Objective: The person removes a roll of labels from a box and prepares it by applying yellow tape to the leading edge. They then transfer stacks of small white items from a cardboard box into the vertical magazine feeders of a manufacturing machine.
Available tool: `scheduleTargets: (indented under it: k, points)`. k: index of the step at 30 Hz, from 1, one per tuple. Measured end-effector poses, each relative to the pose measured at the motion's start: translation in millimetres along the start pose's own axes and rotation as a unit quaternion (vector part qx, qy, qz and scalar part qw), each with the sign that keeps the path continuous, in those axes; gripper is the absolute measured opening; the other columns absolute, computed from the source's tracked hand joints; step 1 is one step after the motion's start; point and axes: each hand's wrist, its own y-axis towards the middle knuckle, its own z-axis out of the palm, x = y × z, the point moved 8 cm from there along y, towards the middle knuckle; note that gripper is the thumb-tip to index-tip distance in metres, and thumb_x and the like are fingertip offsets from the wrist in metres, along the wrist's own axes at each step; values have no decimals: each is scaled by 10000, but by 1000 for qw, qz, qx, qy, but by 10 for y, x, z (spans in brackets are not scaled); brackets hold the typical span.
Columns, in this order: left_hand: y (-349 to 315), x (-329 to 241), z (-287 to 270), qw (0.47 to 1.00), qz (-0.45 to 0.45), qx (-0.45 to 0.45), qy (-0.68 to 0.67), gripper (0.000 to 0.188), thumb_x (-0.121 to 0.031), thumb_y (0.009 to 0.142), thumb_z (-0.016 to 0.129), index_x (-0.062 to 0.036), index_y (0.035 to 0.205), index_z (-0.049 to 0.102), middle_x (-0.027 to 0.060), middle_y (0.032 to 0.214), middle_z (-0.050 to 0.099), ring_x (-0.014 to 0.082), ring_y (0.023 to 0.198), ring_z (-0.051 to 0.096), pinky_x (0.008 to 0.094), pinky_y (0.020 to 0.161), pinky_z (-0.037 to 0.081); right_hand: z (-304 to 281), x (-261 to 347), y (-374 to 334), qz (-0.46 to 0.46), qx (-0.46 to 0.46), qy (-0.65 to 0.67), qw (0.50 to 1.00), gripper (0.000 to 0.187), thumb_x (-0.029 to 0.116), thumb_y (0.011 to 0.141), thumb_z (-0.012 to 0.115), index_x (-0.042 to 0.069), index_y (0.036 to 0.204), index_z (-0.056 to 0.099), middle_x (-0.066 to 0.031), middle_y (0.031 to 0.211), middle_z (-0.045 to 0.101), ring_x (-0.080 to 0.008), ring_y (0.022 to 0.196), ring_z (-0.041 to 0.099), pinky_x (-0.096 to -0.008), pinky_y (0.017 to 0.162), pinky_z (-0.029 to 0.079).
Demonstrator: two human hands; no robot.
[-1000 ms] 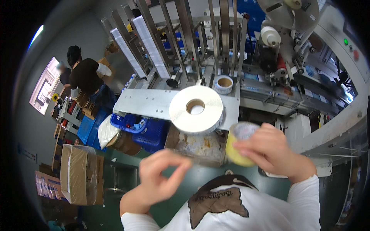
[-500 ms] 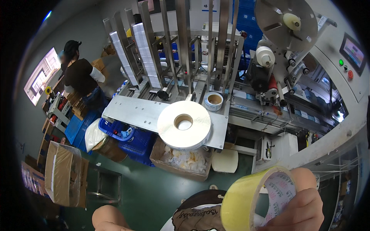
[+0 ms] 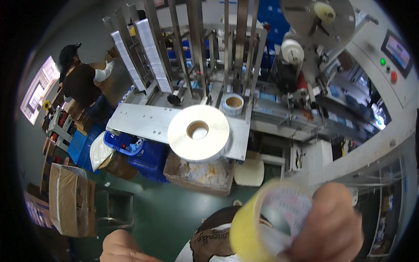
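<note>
My right hand [image 3: 331,222], blurred by motion, grips a wide roll of yellow packing tape [image 3: 244,231] by its side, the fingers reaching toward the printed inner core. The roll is tilted in front of my body, at the lower right. At the lower left is my left hand [image 3: 122,249]; the picture's edge cuts off most of its fingers, so its grip is hidden. Beyond both hands, a large roll of white labels [image 3: 181,131] lies flat on a metal plate [image 3: 135,120]. A smaller label roll [image 3: 232,105] sits behind it, near upright metal posts.
A labelling machine fills the far side, with a big reel disc [image 3: 321,19] and a control panel [image 3: 395,54] at right. Beneath the plate stand a box of scraps [image 3: 198,177] and blue baskets [image 3: 148,163]. A stool [image 3: 114,205] and carton [image 3: 67,201] are left. A person [image 3: 80,83] works far left.
The tape roll and my right hand have moved left and blurred. My view has shifted, so the machine and label rolls sit a little further left and higher. The other person's arm is raised further.
</note>
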Motion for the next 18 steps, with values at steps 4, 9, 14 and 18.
scheduleTargets:
  k: [4, 9, 14, 18]
  points:
    - [-34, 163, -14, 999, -25, -28, -31, 284, 37, 734, 699, 6, 989, 577, 112, 931, 597, 265, 896, 633, 348, 638, 555, -22, -916, -552, 380, -92, 101, 915, 105, 41, 796, 689, -12, 884, 669, -91, 858, 664, -140, 728, 617, -264, 641, 483]
    - [5, 357, 74, 993, -44, -102, -34, 97, -10, 717, 682, -9, 787, 614, 74, 723, 613, 225, 768, 674, 293, 643, 555, 111, -1713, -1469, 565, -306, 270, 717, 147, 71, 806, 702, 22, 936, 655, -44, 916, 649, -110, 824, 583, -238, 775, 458]
    - [285, 1317, 46, 911, -241, -206, 263, 65, 46, 728, 650, 5, 773, 626, 111, 734, 639, 203, 628, 607, 295, 584, 467, 213, -1945, -2133, 604, -351, 340, 629, 126, 61, 823, 682, 45, 936, 627, -46, 950, 627, -134, 892, 588, -281, 834, 469]
    - [255, 2031, 177, 875, -303, -135, 351, 424, -84, 710, 744, 8, 1079, 558, 155, 965, 584, 293, 931, 582, 360, 814, 457, 415, -1976, -2108, 585, -359, 404, 605, 117, 93, 824, 686, 54, 915, 622, -38, 934, 620, -125, 910, 548, -274, 874, 412]
